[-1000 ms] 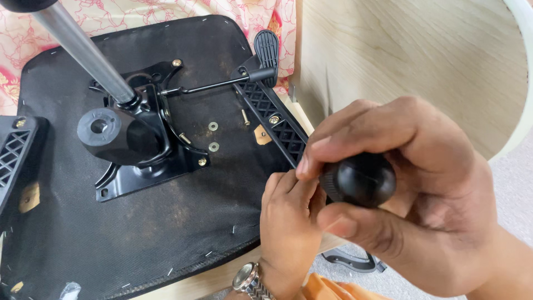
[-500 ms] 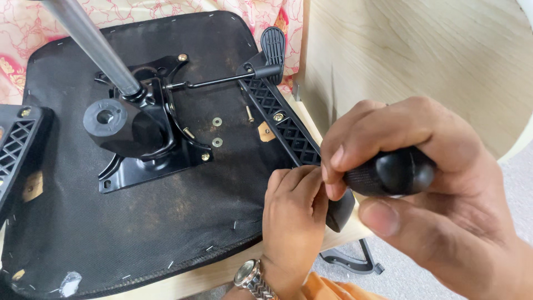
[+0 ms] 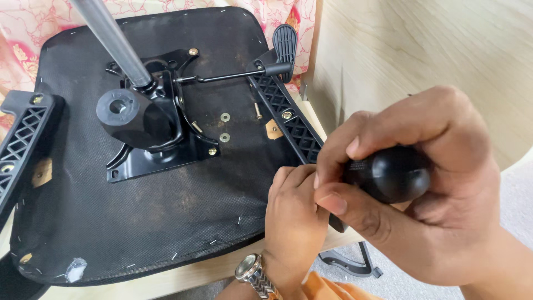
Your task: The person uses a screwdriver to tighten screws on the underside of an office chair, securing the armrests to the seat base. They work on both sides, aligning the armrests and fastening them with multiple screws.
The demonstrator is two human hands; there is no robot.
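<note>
On a wooden table (image 3: 183,275), an upturned office-chair seat (image 3: 166,211) lies with its black mechanism plate (image 3: 150,139) and grey gas cylinder (image 3: 111,39) at left, loose washers (image 3: 225,126) mid-seat. Beside the right armrest bracket (image 3: 288,119), the left hand (image 3: 294,216), fingers bunched together, pinches something unseen at the seat's edge. Farthest right, the right hand (image 3: 427,200) is clamped on a screwdriver's black bulbous handle (image 3: 394,173), seemingly rigid, light, and best gripped round its textured collar. Its shaft and tip stay hidden behind the fingers.
</note>
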